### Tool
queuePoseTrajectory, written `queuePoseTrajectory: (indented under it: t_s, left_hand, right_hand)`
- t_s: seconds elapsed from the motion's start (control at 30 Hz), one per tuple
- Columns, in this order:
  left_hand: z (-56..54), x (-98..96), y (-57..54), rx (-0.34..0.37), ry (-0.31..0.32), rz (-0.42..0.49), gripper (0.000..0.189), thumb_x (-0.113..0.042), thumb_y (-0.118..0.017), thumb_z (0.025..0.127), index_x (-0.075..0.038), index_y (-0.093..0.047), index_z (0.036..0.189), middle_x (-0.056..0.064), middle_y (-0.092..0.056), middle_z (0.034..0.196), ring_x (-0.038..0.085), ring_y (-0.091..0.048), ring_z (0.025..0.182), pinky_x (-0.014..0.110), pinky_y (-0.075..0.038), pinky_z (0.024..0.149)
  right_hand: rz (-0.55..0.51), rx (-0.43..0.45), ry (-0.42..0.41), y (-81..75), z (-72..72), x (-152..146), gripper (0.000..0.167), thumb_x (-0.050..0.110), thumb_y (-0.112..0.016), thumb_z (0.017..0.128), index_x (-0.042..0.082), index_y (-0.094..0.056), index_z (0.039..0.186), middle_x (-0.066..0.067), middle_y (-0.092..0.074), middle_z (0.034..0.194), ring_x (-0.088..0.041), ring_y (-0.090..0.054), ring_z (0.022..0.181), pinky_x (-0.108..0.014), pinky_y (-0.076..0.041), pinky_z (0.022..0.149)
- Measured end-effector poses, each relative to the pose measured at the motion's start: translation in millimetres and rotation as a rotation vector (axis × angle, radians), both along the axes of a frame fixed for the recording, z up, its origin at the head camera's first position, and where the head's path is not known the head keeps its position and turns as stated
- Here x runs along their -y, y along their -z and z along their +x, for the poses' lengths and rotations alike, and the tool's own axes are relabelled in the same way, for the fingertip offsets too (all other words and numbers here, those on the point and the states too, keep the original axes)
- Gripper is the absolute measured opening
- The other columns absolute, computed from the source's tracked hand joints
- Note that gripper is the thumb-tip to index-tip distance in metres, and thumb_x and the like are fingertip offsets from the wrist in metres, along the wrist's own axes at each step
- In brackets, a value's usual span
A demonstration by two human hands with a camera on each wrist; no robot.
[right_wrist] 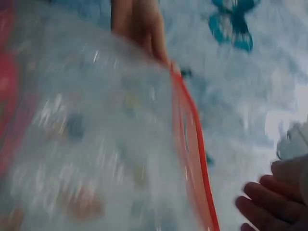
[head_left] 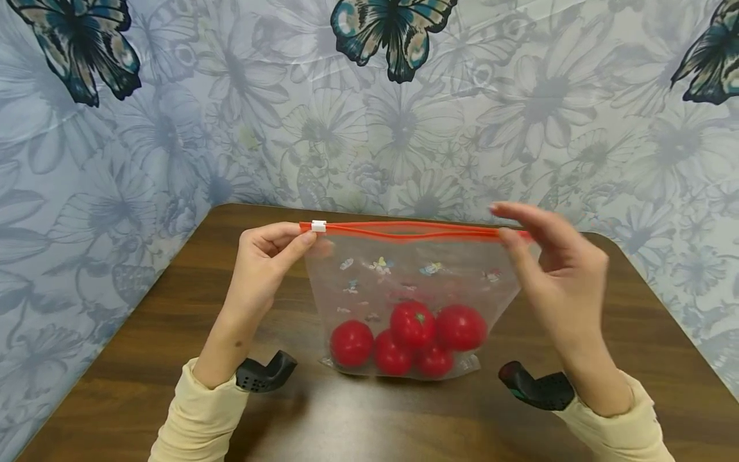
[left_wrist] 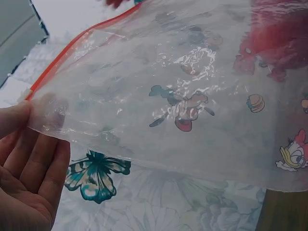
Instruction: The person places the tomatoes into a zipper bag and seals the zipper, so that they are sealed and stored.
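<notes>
A clear zip bag [head_left: 456, 285] with small cartoon prints hangs upright by its orange zip strip, its bottom close over the table. Several red tomatoes [head_left: 352, 343] lie at the bottom of the bag. My left hand [head_left: 260, 263] pinches the top left corner between thumb and fingers, right beside the white slider [head_left: 318, 226]. The strip's two sides bow apart along the middle. At the top right corner is my right hand [head_left: 562, 276], thumb and fingers spread apart. In the right wrist view the fingers [right_wrist: 269, 204] stand off to the side of the orange strip.
The brown wooden table [head_left: 277, 410] lies under the bag and both forearms. Behind it hangs a pale flowered cloth [head_left: 416, 147] with large butterflies on it. A black wrist device [head_left: 267, 373] sits at my left sleeve, another [head_left: 537, 387] at my right.
</notes>
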State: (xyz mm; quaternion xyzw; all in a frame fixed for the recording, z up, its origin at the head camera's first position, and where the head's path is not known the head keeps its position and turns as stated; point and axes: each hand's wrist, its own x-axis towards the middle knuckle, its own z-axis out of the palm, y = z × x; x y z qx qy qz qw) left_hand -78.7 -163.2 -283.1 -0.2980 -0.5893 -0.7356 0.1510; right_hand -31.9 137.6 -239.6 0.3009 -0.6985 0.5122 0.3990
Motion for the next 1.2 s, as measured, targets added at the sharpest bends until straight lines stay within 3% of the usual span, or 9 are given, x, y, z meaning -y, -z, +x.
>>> queuePoseTrajectory:
  t_s: [0.13,0.23,0.37,0.47,0.6,0.77,0.93,1.2]
  left_hand:
    - [0.9,1.2,0.2,-0.005,0.002,-0.001,0.017,0.011,-0.058,0.087,0.003,-0.072,0.093,0.016,-0.069,0.079,0.028,-0.068,0.077,0.038,-0.048,0.083]
    - [1.5,0.8,0.5,-0.022,0.002,-0.003,0.017,0.012,-0.058,0.086,0.004,-0.072,0.093,0.016,-0.069,0.082,0.027,-0.068,0.078,0.038,-0.049,0.081]
    - [3.1,-1.4,0.1,-0.060,0.006,-0.014,0.017,0.014,-0.058,0.086,0.007,-0.071,0.094,0.017,-0.069,0.086,0.027,-0.067,0.081,0.036,-0.050,0.080]
    - [5.1,-4.6,-1.3,-0.075,0.003,-0.024,0.016,0.014,-0.057,0.086,0.009,-0.070,0.095,0.019,-0.068,0.088,0.029,-0.067,0.083,0.037,-0.050,0.080]
    - [7.8,-9.7,-2.8,-0.095,-0.032,-0.042,0.014,0.012,-0.059,0.086,0.011,-0.069,0.095,0.019,-0.068,0.088,0.030,-0.067,0.082,0.036,-0.051,0.078]
    - [9.0,-12.7,-2.2,-0.142,-0.083,-0.060,0.011,0.012,-0.061,0.084,0.014,-0.068,0.093,0.019,-0.068,0.085,0.029,-0.068,0.078,0.034,-0.052,0.073]
    - [7.5,-10.0,-1.1,-0.130,-0.110,-0.082,0.010,0.006,-0.062,0.086,0.011,-0.070,0.092,0.017,-0.069,0.081,0.027,-0.068,0.078,0.033,-0.052,0.072]
    - [4.6,-3.8,-0.1,-0.111,-0.078,-0.040,0.011,0.010,-0.059,0.086,0.011,-0.070,0.090,0.019,-0.068,0.080,0.028,-0.068,0.075,0.035,-0.051,0.076]
  right_hand:
    - [0.378,-0.054,-0.016,-14.7,-13.0,49,0.034,-0.001,-0.073,0.079,0.000,-0.067,0.113,-0.005,-0.066,0.110,-0.014,-0.060,0.103,-0.029,-0.046,0.086]
    - [0.531,-0.004,-0.043,-19.6,-24.2,82,0.038,0.012,-0.074,0.081,0.005,-0.066,0.117,-0.002,-0.065,0.112,-0.011,-0.061,0.101,-0.027,-0.047,0.083]
    - [0.667,0.061,-0.005,-22.7,-32.1,108,0.032,0.023,-0.072,0.083,0.012,-0.070,0.113,0.002,-0.069,0.102,-0.006,-0.060,0.070,-0.024,-0.046,0.065]
    - [0.687,0.055,0.042,-24.1,-34.0,115,0.017,0.022,-0.071,0.085,0.016,-0.075,0.100,0.007,-0.069,0.083,-0.005,-0.048,0.052,-0.025,-0.041,0.051]
    - [0.674,0.025,0.084,-23.6,-32.9,115,0.006,0.020,-0.071,0.085,0.017,-0.075,0.089,0.009,-0.063,0.066,-0.004,-0.043,0.047,-0.026,-0.036,0.044]
    - [0.656,-0.008,0.101,-20.5,-31.1,107,0.006,0.020,-0.071,0.085,0.016,-0.075,0.088,0.008,-0.062,0.065,-0.005,-0.040,0.046,-0.026,-0.035,0.043]
    - [0.640,-0.020,0.132,-17.5,-33.5,88,0.007,0.020,-0.073,0.083,0.015,-0.075,0.087,0.007,-0.065,0.069,-0.006,-0.042,0.046,-0.027,-0.035,0.043]
    - [0.641,0.003,0.192,-12.0,-38.4,41,0.008,0.017,-0.074,0.081,0.014,-0.076,0.088,0.007,-0.068,0.075,-0.005,-0.045,0.048,-0.029,-0.033,0.046]
